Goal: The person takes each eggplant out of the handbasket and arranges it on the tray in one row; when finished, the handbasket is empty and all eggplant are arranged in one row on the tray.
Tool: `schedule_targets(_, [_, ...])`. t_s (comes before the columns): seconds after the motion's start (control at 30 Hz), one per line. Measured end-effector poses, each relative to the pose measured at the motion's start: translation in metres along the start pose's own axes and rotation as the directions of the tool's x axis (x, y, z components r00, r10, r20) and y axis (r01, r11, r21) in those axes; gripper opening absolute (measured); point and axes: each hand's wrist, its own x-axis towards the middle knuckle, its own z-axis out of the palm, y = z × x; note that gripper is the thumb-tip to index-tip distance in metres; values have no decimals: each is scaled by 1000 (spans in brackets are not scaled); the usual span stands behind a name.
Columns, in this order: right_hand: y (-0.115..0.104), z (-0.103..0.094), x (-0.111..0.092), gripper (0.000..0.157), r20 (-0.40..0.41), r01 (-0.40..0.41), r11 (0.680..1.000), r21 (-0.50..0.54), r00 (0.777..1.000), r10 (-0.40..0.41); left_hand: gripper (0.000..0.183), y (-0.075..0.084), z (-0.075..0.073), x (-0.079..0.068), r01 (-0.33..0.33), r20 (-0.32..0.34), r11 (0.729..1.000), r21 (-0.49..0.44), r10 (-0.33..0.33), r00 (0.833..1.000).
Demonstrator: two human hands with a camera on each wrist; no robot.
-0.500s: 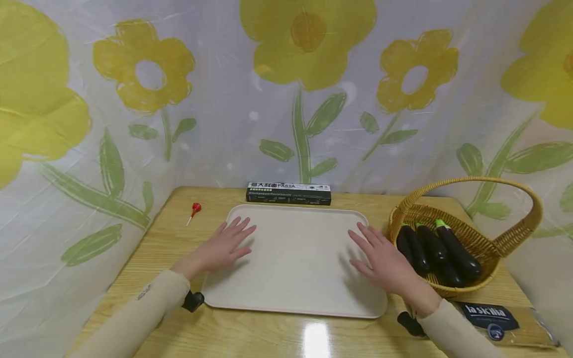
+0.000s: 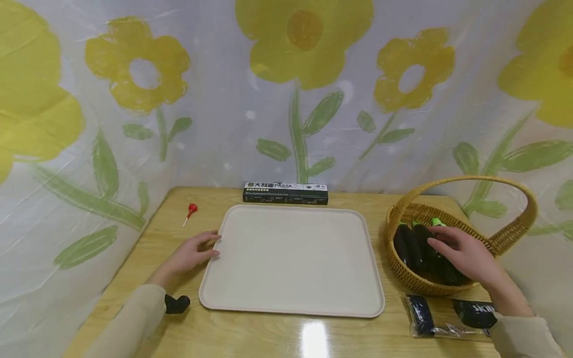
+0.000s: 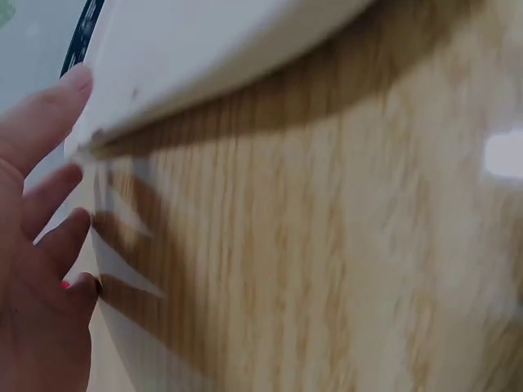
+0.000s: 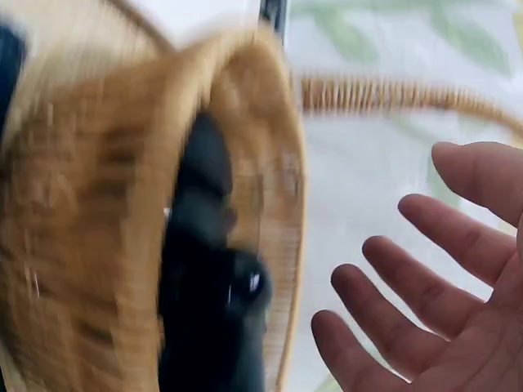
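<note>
In the head view a pale rectangular tray (image 2: 291,301) lies on the wooden table. My left hand (image 2: 190,256) is at its left edge, fingers loosely bent; whether they touch the rim I cannot tell. The left wrist view has the left hand's fingers (image 3: 61,237) spread beside the tray's rim, holding nothing. Over the wicker basket (image 2: 414,283) at the right hovers my right hand (image 2: 467,253), above dark eggplants (image 2: 405,246) with green tops. In the right wrist view its fingers (image 4: 425,302) are spread and apart from the eggplants (image 4: 212,318), which sit inside the basket.
Behind the tray stands a dark pasta box (image 2: 285,194). A red lollipop (image 2: 191,211) lies at the back left. In front of the basket is a clear pasta packet with a dark label (image 2: 474,313), partly hidden by the right arm. The basket's tall handle (image 2: 506,181) arches upward.
My right hand has moved from above the tray's right side to over the basket. The left hand has drawn back leftward to the tray's left edge.
</note>
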Motion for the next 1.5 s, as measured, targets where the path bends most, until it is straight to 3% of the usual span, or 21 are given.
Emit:
schedule_targets(0.17, [21,-15,8,51,11,-51,998,31,999,50,44,-10,-2,-5,-8,28,1000,7,8,1000])
schedule_targets(0.43, [47,-30,26,60,92,-155,987,43,984,150,50,-10,-4,-6,24,26,1000,-15,-23,999])
schedule_targets(0.67, [71,-33,34,57,165,-118,993,19,980,113,50,-11,-6,-4,2,30,1000,-26,-1,1000])
schedule_targets(0.97, [84,-30,34,49,311,-76,997,22,948,65,49,-12,-7,-2,20,52,1000,-16,-19,998])
schedule_targets(1.4, [80,-29,30,57,368,-70,997,-22,927,73,45,-12,-7,-3,6,46,1000,-11,-6,999])
schedule_targets(1.5, [80,-30,29,56,352,-61,998,-31,934,68,44,-13,-7,-3,-12,27,1000,-14,13,1000])
